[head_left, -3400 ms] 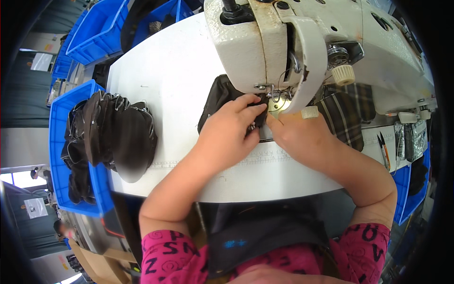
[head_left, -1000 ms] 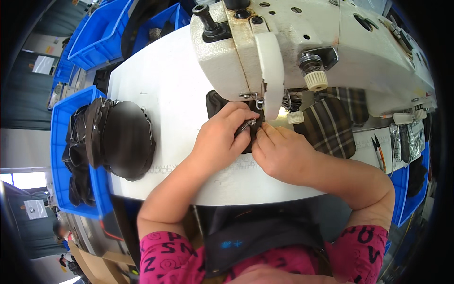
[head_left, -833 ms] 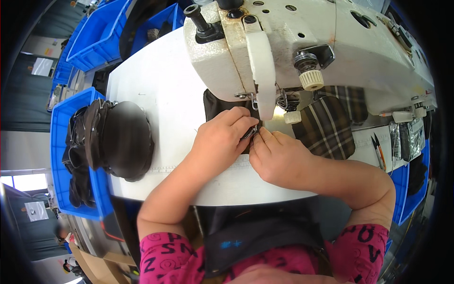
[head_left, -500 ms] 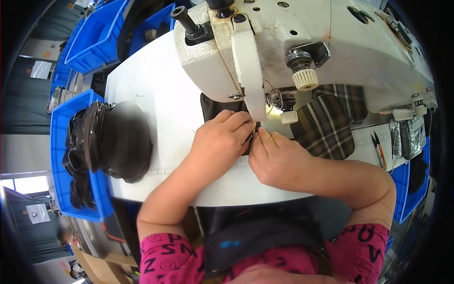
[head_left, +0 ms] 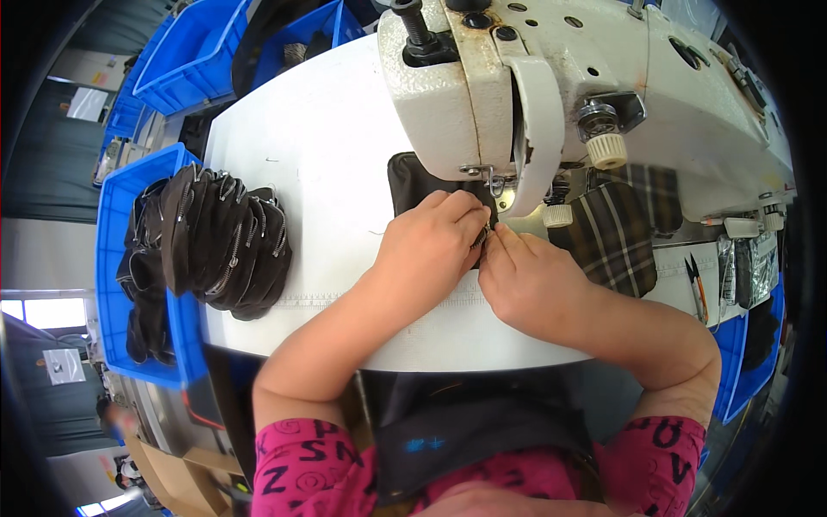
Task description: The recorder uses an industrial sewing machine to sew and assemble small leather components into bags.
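A dark brown fabric piece (head_left: 412, 178) with a zipper (head_left: 479, 239) lies under the front of a white sewing machine (head_left: 439, 112). My left hand (head_left: 435, 237) presses on the piece, its fingers bent and closed on the zipper edge. My right hand (head_left: 538, 280) pinches the same edge from the other side, thumb and fingertips together. The two hands almost meet, just in front of the presser foot (head_left: 497, 183). My fingers hide most of the zipper. Plaid fabric pieces (head_left: 612, 237) in brown and grey lie right of my right hand.
At the left, a stack of dark zippered pieces (head_left: 228, 241) leans over the rim of a blue crate (head_left: 185, 332). Scissors or snips (head_left: 694, 284) with an orange pen-like tool lie at the right beside plastic packets (head_left: 749, 267). Another blue crate (head_left: 196, 65) stands far left.
The view has shifted, so the machine appears further right. The machine's white lever-like part has swung right, showing the presser foot. Both hands keep their grip on the fabric.
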A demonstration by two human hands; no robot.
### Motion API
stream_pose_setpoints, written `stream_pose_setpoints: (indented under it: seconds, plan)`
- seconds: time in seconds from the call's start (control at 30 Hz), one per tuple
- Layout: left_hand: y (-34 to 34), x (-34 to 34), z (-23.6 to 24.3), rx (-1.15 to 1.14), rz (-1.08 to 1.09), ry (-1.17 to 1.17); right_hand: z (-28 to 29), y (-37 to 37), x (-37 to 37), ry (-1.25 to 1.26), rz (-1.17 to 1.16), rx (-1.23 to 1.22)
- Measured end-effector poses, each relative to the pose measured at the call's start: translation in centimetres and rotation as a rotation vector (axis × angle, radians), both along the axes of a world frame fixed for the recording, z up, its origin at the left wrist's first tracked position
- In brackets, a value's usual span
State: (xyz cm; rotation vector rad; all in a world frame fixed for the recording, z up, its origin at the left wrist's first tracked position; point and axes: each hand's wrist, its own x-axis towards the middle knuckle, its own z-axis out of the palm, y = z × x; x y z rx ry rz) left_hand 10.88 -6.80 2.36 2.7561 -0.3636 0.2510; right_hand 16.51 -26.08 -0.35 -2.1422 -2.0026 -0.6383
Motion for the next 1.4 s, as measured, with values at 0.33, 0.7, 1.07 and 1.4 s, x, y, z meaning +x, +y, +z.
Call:
stream_pose_setpoints:
  seconds: [0.33,0.7,1.07,1.4]
  plan:
    - [1.6,1.2,-0.7,-0.120,0.018,-0.131,0.1,0.3,0.7,0.050,-0.072,0.009]
    - [1.9,0.5,-0.3,-0.125,0.093,-0.035,0.2,0.0,0.7,0.092,-0.047,0.026]
    - [1.0,0.1,-1.6,0.101,0.082,-0.129,-0.1,-0.1,0.1,0.087,-0.097,-0.102]
    - [0.6,1.2,-1.9,0.107,-0.031,-0.382,-0.5,0.1,0.2,0.119,-0.100,-0.027]
